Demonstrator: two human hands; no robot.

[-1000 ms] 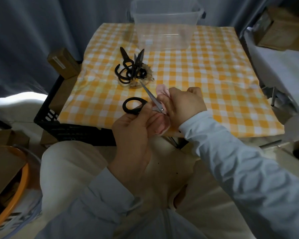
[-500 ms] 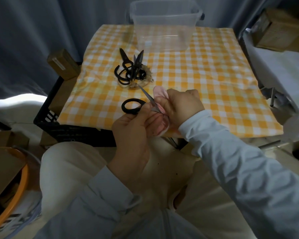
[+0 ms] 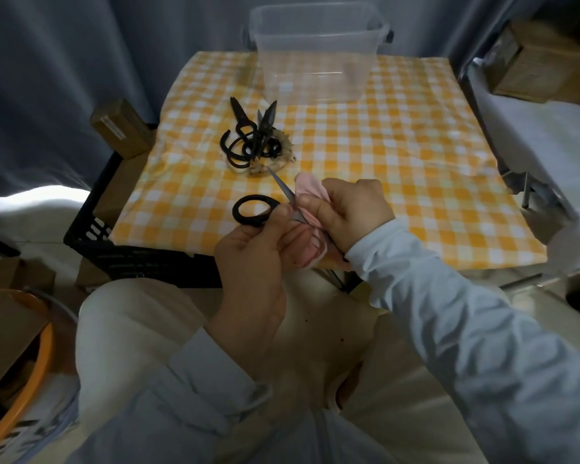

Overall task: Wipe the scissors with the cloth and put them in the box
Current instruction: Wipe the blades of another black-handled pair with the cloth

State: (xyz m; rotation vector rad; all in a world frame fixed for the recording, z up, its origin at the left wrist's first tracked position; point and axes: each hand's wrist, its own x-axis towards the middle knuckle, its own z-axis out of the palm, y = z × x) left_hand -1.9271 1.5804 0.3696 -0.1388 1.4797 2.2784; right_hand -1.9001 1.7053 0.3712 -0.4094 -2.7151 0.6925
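Left hand: your left hand (image 3: 248, 256) grips the scissors (image 3: 253, 209) at the handle end, fingers curled round it, one black loop jutting out to the left.
Right hand: your right hand (image 3: 352, 212) pinches the pink cloth (image 3: 310, 189), folded over the blade.
Scissors: held above the near edge of the checked tablecloth (image 3: 399, 155), tip pointing away from you.
Pile: more black scissors (image 3: 252, 139) lie tangled mid-table.
Box: the clear box (image 3: 315, 58) stands at the far edge.
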